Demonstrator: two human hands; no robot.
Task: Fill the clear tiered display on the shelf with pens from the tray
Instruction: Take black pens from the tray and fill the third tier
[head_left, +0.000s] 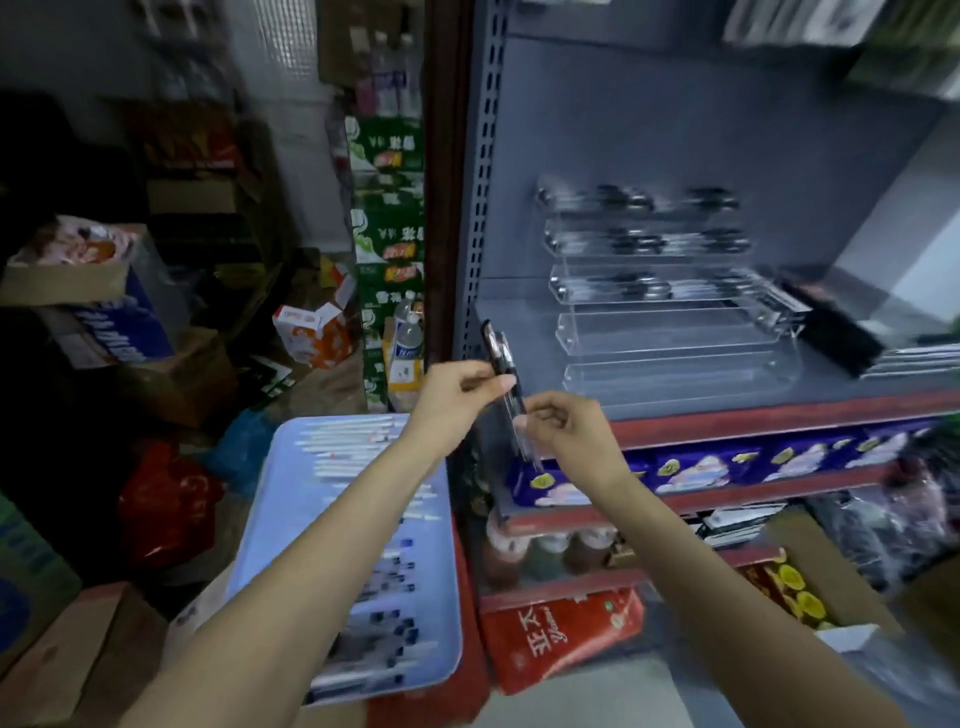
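A few pens (501, 376) are pinched between the left hand (457, 397) and the right hand (566, 423). Light, stiff and slippery, they are best held mid-barrel.

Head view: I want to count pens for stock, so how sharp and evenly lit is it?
Head view: motion blur smears the pens on the pale blue plastic tray and in the clear tiered acrylic display; left background dark; wide-angle bends the shelf edges.

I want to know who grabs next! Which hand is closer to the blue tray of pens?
Left. The left hand is just above the blue tray's far right corner, holding pens; the right hand is farther right, before the shelf.
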